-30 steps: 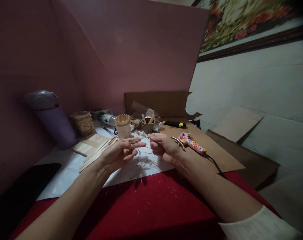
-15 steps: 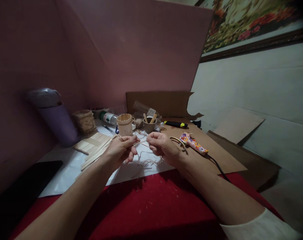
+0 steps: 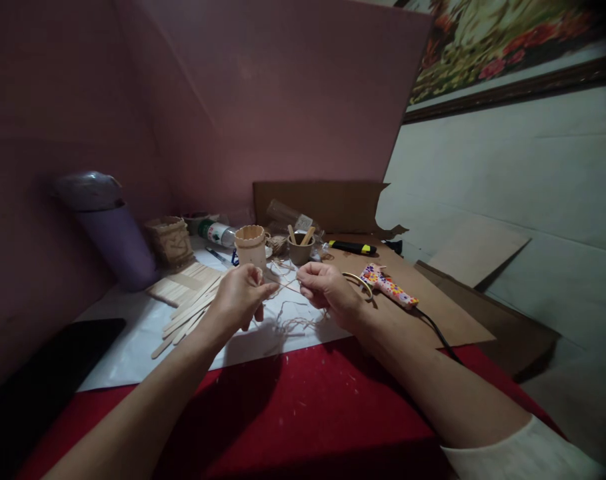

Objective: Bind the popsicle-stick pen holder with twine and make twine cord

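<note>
A thin strand of twine point(image 3: 287, 286) stretches between my two hands above the white paper point(image 3: 133, 333). My left hand point(image 3: 243, 295) pinches one end, just in front of a round wooden cup point(image 3: 251, 247). The other end is in the closed fingers of my right hand point(image 3: 323, 287), which wears a gold bangle at the wrist. Loose fibres point(image 3: 300, 325) lie on the paper below the hands. Wooden craft sticks point(image 3: 190, 307) are spread beside my left hand. A patterned glue gun point(image 3: 389, 285) rests on cardboard to the right of my right wrist.
Behind stand a grey pot point(image 3: 301, 251) with sticks, a square wooden box point(image 3: 170, 243), a green-labelled bottle point(image 3: 217, 233) and a black-yellow cutter point(image 3: 353, 248). A purple tumbler point(image 3: 115, 243) is at left, near a black object point(image 3: 57, 360). Red cloth point(image 3: 283, 413) covers the front.
My left hand has turned and shifted slightly left, its fingers now curled more downward. My right hand has barely moved, and the twine still runs between them.
</note>
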`<control>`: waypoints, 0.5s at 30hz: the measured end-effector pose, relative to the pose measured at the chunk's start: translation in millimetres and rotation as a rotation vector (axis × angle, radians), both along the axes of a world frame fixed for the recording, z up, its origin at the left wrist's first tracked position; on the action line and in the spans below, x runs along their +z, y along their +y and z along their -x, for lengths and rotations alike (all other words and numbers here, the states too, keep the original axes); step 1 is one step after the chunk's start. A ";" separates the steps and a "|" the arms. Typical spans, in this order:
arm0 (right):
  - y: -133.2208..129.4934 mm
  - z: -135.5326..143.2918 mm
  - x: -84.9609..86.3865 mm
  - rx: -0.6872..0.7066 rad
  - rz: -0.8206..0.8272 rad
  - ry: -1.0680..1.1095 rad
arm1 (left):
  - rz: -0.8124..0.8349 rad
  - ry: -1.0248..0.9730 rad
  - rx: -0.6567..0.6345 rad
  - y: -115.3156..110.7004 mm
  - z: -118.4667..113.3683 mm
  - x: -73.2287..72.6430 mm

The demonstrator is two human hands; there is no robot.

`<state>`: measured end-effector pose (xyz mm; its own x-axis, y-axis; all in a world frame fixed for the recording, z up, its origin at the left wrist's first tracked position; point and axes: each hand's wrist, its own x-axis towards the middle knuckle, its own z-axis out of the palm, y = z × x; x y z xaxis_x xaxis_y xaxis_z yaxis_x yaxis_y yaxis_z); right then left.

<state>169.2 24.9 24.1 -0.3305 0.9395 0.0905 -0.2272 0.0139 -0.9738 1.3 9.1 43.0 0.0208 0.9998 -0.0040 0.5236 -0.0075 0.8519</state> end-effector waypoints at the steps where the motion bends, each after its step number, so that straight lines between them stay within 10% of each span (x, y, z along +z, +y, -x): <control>1: -0.6 0.0 0.6 0.002 0.003 0.002 | -0.023 0.004 0.015 1.0 1.6 0.4; 15: -2.4 -0.9 2.8 0.020 0.017 0.025 | -0.010 0.114 -0.115 7.6 20.3 10.8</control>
